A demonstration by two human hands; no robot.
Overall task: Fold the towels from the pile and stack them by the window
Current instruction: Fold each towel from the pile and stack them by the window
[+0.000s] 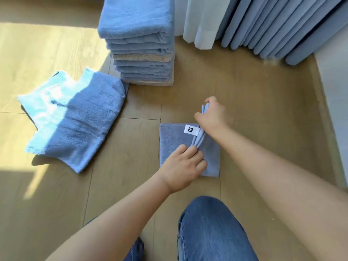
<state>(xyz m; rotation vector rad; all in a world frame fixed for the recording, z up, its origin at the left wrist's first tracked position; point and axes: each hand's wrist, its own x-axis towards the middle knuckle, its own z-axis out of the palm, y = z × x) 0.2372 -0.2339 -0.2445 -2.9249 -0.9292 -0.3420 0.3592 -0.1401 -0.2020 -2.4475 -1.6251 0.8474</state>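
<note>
Head view: small blue towel (169, 146) mid-fold on the wooden floor (248, 87), in front of the folded stack (143, 44).
Left hand (185, 166) pinches the near end of a raised ridge of the towel's cloth. Right hand (214, 113) grips the far end of the same ridge, lifted off the floor. Hands apart, both clamped on the towel. White label (191, 130) sits at the towel edge nearest the stack. Loose blue towel (75, 121) lies left of the stack, just beside its base, half in sunlight. Curtains (263, 25) hang right of the stack.

Towel (169, 146) blue, white tag (191, 130); stack (139, 44) blue with tan layers; floor (244, 91) tan wood; curtains (273, 25) blue.
</note>
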